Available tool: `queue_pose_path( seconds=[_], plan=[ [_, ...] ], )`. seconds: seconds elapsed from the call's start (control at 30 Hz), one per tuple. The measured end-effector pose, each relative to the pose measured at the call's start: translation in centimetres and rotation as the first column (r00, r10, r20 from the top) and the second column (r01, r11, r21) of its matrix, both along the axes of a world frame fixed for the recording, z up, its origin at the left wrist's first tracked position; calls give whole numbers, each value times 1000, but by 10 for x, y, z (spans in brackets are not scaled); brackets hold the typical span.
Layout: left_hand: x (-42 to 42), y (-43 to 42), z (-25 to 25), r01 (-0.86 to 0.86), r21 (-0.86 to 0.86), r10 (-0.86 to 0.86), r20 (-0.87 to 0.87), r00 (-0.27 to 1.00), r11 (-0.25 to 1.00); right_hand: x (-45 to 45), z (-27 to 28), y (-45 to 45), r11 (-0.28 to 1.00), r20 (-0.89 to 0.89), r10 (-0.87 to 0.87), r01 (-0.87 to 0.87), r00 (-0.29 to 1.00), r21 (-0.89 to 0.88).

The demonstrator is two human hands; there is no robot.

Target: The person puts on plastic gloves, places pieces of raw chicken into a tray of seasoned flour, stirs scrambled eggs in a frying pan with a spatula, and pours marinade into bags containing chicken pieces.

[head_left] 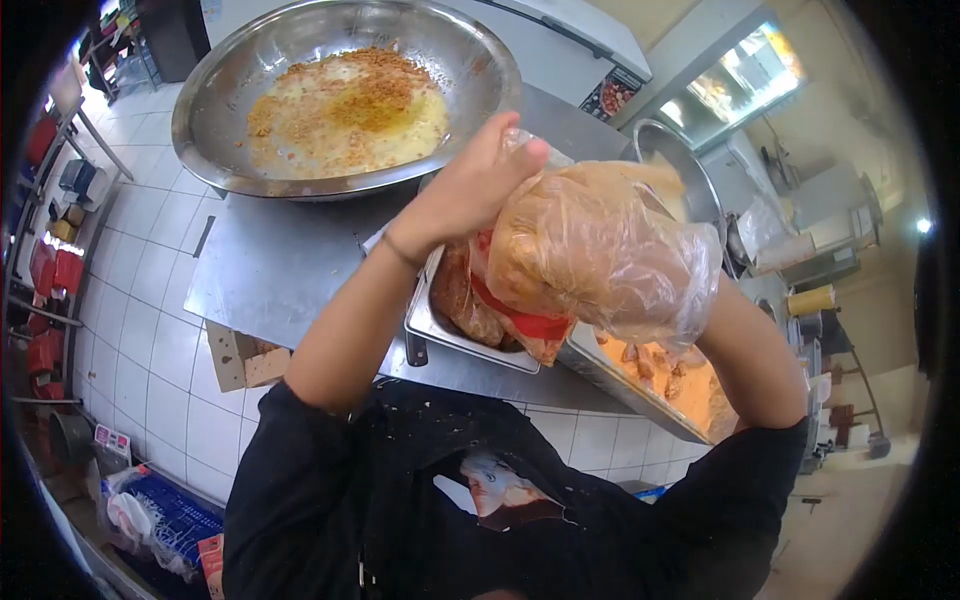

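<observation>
My left hand (470,195) is bare and closed at the upper end of a plastic packet (535,325) with red bands and orange-brown contents. Its thumb and a fingertip point up beside a flap of clear plastic. A loose clear plastic glove, smeared with orange, covers my right hand (600,250), which is curled against the packet and hides much of it. The packet hangs over a steel pan (425,318) holding brown, wet-looking pieces. Below my right wrist stands a metal tray (625,383) of orange powder with coated pieces (655,362) in it.
A wide steel basin (215,160) with yellowish liquid and orange-brown powder stands on the steel table (265,265). Another steel bowl (700,180) is at the right. A white chest freezer (550,65) is behind; a cardboard box (228,355) is at the left below.
</observation>
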State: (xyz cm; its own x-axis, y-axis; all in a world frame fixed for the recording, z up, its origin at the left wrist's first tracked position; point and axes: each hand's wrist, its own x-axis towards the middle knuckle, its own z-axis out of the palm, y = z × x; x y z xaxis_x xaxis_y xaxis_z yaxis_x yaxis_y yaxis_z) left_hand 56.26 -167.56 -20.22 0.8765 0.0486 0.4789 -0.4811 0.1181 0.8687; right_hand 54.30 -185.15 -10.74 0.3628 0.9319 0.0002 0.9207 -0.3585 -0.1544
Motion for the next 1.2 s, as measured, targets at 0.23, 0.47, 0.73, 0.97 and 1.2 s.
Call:
queue_pose_path(
  seconds=[0.23,0.47,0.73,0.97,1.2],
  plan=[
    [35,-12,5,127,64,-118,-129,985,990,-32,28,-35,782,-78,-325,314,943,538],
    [76,4,27,214,-385,-199,78,977,898,-57,11,-153,314,-272,-807,771,524,554],
    [59,-14,27,-6,299,34,-87,996,954,-42,-89,-236,565,447,-634,773,631,-290],
    [6,-49,15,11,976,45,-21,999,217,-28,-27,-232,729,33,-683,683,730,-37],
    [-76,-51,-15,-381,600,404,104,909,703,-6,-4,-113,939,127,-276,239,953,249]
  ],
)
